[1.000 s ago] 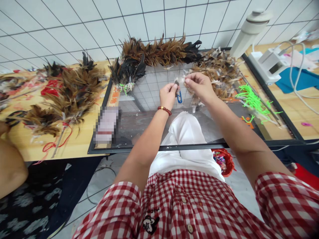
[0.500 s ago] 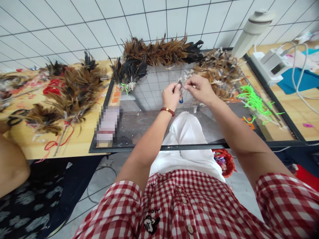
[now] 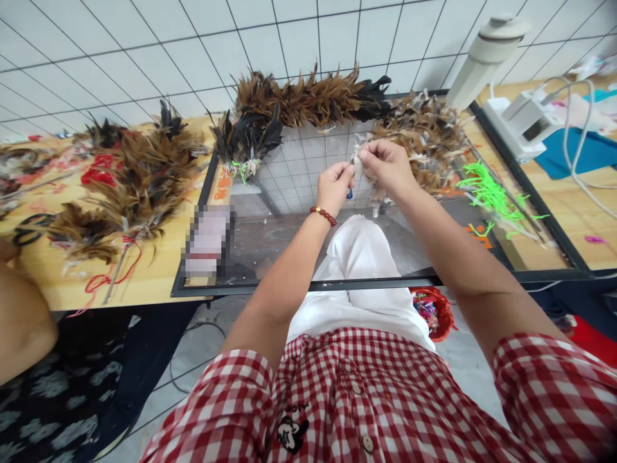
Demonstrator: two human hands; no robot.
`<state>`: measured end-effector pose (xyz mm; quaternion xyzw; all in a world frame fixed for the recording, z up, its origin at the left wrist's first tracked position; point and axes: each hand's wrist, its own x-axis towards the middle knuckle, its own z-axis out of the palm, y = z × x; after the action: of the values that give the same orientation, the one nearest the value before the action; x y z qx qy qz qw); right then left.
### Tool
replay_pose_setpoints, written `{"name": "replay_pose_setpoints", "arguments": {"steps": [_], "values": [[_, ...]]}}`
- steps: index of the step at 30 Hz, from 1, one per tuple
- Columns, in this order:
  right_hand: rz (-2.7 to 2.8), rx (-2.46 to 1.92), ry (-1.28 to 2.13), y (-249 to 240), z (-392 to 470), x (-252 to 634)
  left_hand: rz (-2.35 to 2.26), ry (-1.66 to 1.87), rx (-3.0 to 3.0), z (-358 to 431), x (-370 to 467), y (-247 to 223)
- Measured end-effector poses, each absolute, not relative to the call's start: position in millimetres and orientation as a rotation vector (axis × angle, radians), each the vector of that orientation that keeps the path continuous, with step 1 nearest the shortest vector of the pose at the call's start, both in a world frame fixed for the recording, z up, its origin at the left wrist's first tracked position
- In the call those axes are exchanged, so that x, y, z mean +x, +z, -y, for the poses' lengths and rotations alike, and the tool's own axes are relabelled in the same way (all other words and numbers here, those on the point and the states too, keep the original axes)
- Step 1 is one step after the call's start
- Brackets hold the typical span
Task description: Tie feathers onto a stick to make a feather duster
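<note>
Above the glass panel (image 3: 299, 231), my two hands meet with fingertips almost touching. My left hand (image 3: 333, 188) is closed in a pinch, and a small blue thing (image 3: 349, 193) shows just below its fingertips. My right hand (image 3: 389, 168) pinches at a small pale, fluffy feather (image 3: 357, 156) between the two hands; its lower end is hidden by the fingers. Just beyond my right hand spreads a heap of loose brown feathers (image 3: 429, 138). At the panel's back lies a long bundle of brown and black feathers (image 3: 299, 96).
Black feathers with green ties (image 3: 253, 138) lie at the panel's left corner, a phone-like blurred item (image 3: 208, 241) nearer. Green ties (image 3: 491, 193), a white bottle (image 3: 486, 61) and a power strip (image 3: 515, 132) stand right. More feathers (image 3: 144, 173) and another person's arm (image 3: 22, 308) are left.
My right hand has shifted slightly right, and my left hand has turned a little, its fingertips moving right. The pale feather shows more clearly between them.
</note>
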<state>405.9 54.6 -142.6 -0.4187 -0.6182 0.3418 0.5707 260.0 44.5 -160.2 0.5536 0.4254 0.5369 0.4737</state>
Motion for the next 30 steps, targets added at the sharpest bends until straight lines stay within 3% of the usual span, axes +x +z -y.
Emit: {"name": "replay_pose_setpoints", "arguments": {"steps": [6, 30], "values": [[1.324, -0.907, 1.11, -136.7, -51.5, 405.5, -1.022, 1.249, 1.3, -41.6, 259.5, -156.0], [1.255, -0.979, 1.04, -144.6, -51.5, 400.1, -1.147, 1.379, 1.406, -35.3, 265.0, -156.7]]}}
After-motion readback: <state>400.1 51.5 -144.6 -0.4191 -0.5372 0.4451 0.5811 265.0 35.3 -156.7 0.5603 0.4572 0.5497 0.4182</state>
